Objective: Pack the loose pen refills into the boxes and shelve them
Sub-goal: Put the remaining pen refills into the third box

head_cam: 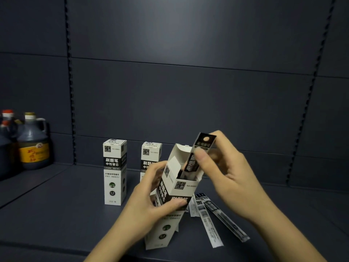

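While the left hand (151, 197) grips the open box (170, 193) around its middle and holds it tilted, the right hand (224, 167) pinches a refill packet (200, 154) that is partly inside the mouth. The packet could catch on the raised top flap or a side flap and buckle if pushed at this slant, and a loose grip might let the box slide on the shelf (66, 214). Something dark already sits inside the box, though I cannot tell how much. Several loose refill packets (213, 218) lie on the shelf just beside the box. Two closed boxes (114, 172) stand upright behind, contents hidden. Dark bottles (33, 142) stand far left.
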Motion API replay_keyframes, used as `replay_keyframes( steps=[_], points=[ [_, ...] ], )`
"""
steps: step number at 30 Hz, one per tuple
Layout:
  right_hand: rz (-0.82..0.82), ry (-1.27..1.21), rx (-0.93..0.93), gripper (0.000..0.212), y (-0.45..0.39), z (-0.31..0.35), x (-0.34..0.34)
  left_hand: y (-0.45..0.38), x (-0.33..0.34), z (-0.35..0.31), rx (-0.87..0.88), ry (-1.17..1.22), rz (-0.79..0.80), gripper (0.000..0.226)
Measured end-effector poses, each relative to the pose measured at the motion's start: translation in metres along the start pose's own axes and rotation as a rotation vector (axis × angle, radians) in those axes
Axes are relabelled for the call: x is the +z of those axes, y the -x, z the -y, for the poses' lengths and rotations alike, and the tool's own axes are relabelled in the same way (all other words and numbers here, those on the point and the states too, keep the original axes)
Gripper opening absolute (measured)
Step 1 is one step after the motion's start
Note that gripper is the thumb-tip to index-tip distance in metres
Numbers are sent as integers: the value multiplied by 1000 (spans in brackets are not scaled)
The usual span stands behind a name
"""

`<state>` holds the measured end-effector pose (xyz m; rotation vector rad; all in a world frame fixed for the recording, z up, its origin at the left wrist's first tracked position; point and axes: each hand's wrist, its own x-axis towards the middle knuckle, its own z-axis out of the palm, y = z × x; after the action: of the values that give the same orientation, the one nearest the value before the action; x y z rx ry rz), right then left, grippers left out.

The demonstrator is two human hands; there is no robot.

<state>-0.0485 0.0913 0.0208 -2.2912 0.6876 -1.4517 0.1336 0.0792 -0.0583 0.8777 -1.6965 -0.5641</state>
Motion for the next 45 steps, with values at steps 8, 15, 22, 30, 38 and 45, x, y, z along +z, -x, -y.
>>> replay_keyframes(
  steps=[8, 15, 22, 30, 38, 45],
  points=[
    [30, 180, -47, 18, -1, -20, 3, 0, 1, -2, 12, 0, 7, 62],
    [70, 218, 1, 22, -1, -20, 1, 1, 1, -3, 28, 2, 16, 61],
    [193, 413, 19, 16, 2, -22, -1, 0, 1, -2, 42, 12, 2, 62],
    [371, 417, 175, 63, 5, -15, 5, 0, 1, 4, 57, 12, -1, 63],
    [344, 581, 125, 60, -2, -12, 19, -1, 6, -6, 66, 9, 11, 56],
    [314, 531, -17, 39, 10, -23, 5, -1, 6, -2, 64, -3, 55, 59]
  ],
)
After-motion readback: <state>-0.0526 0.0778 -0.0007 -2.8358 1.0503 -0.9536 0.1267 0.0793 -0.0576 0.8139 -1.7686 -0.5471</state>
